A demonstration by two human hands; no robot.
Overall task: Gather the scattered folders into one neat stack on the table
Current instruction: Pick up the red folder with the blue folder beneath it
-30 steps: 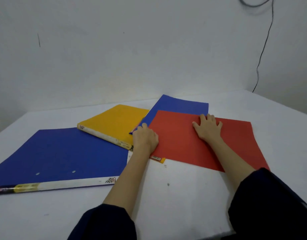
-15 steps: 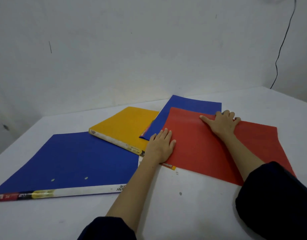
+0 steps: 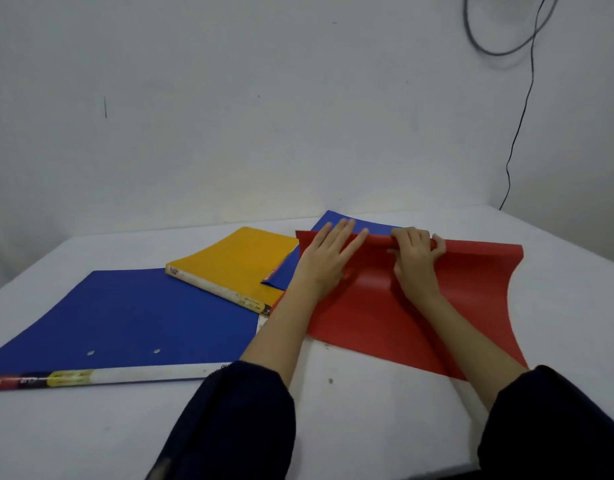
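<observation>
Table: white tabletop (image 3: 350, 410), four folders scattered, none stacked square yet.
Red folder: thin flexible red plastic folder (image 3: 402, 306), toward right edge, far edge curled up and over.
Right hand (image 3: 414, 258): fingers closed round that curled far edge, likely to peel it off the sheet beneath.
Left hand (image 3: 328, 258): flat, fingers spread, pressing red cover near its far left corner to stop sliding.
Small blue folder: thin blue plastic folder (image 3: 288, 271), under the red one, one corner overlapping the yellow.
Yellow folder: thick yellow card ring binder (image 3: 236, 261), centre, spine toward viewer.
Large blue folder: wide blue lever-arch folder (image 3: 132, 313), near left edge.
Writing: spine labels present, print too blurred to read.
</observation>
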